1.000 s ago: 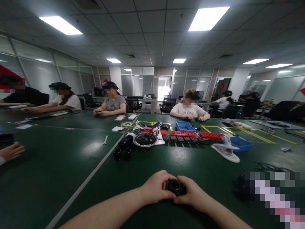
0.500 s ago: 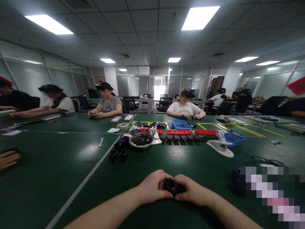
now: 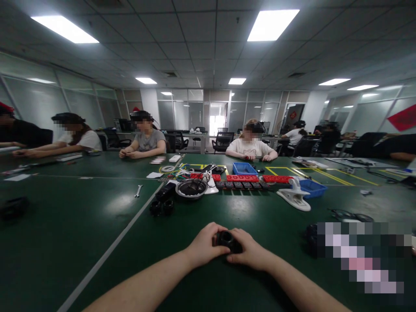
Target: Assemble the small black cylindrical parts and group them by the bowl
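Both my hands are closed around a black, round plastic fitting (image 3: 225, 237) with a hole in its top, just above or on the green table (image 3: 182, 286). My left hand (image 3: 205, 246) grips it from the left, thumb along the near side. From the right, my right hand (image 3: 249, 250) wraps it with fingers over the far side and thumb in front. The fitting's lower part is hidden by my fingers, and its exact kind is unclear. Two similar black round parts (image 3: 161, 208) stand ahead to the left, next to a black box-like piece (image 3: 165, 191).
A round metal dish (image 3: 191, 190), red strips (image 3: 242, 178), a blue tray (image 3: 244, 168) and a white clamp base (image 3: 295, 198) lie ahead. A wrench (image 3: 138, 191) is at left, a dark object (image 3: 14, 208) farther left. Several people sit around; a blurred-out patch covers the right.
The view has shifted a little, and my hands with the fitting appear slightly higher and left. Another person's hand at the left edge has gone from beside the dark object.
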A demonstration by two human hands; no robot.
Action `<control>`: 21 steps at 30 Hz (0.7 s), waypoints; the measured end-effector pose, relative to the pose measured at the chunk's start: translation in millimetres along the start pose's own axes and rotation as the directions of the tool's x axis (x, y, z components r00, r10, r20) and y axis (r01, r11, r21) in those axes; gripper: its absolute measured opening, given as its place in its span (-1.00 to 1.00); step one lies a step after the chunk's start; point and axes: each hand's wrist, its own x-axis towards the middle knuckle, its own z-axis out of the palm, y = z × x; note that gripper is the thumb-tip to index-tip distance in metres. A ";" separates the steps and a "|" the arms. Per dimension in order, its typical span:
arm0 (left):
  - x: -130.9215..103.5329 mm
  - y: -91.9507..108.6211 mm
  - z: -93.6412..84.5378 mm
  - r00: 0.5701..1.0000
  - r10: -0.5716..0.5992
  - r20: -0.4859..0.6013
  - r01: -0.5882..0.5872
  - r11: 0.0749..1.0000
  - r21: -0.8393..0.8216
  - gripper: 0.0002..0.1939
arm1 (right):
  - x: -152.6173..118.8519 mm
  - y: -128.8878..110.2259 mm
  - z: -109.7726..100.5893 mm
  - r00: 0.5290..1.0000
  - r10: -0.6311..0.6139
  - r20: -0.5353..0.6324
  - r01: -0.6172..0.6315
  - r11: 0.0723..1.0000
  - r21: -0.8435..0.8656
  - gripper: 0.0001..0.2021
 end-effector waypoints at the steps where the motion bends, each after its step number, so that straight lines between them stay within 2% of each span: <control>1: -0.5 1.2 -1.5 1.000 0.028 0.007 -0.028 1.000 0.009 -0.60 | 0.1 1.9 -5.1 0.998 -0.030 0.063 0.025 0.997 0.080 -0.58; 3: -2.0 4.5 -3.6 0.996 0.084 -0.002 -0.084 0.995 0.048 -0.59 | 0.3 4.4 -12.4 0.989 -0.061 0.132 0.028 0.970 0.243 -0.67; 5: -3.8 7.1 -3.5 0.994 0.111 -0.009 -0.110 0.991 0.082 -0.60 | 0.5 5.3 -14.4 0.989 -0.056 0.140 0.002 0.933 0.359 -0.71; 8: -5.9 6.9 1.1 0.997 0.065 -0.030 -0.063 0.995 0.076 -0.60 | 1.7 4.9 -8.0 0.994 0.003 0.106 -0.044 0.919 0.391 -0.72; 10: -6.5 5.3 5.2 0.995 0.015 -0.095 -0.008 0.998 0.069 -0.59 | 3.5 3.9 0.4 0.997 0.071 0.040 -0.080 0.943 0.324 -0.75; 13: -6.4 5.3 8.7 0.978 -0.065 -0.198 0.082 0.993 0.079 -0.59 | 6.5 -0.4 15.0 0.971 0.186 -0.153 -0.173 0.981 0.092 -0.76; 16: -6.2 7.9 6.9 0.971 -0.091 -0.220 0.112 0.990 0.084 -0.62 | 7.1 -7.3 24.5 0.938 0.209 -0.277 -0.254 0.958 -0.136 -0.76; 18: -6.0 8.1 3.4 0.980 -0.083 -0.182 0.098 0.992 0.080 -0.62 | 6.2 -10.3 24.7 0.947 0.167 -0.273 -0.220 0.960 -0.176 -0.72; 21: -5.1 3.5 -2.3 0.997 -0.038 -0.066 0.041 0.998 0.044 -0.60 | 4.1 -9.5 15.4 0.985 0.066 -0.161 -0.078 0.994 -0.072 -0.57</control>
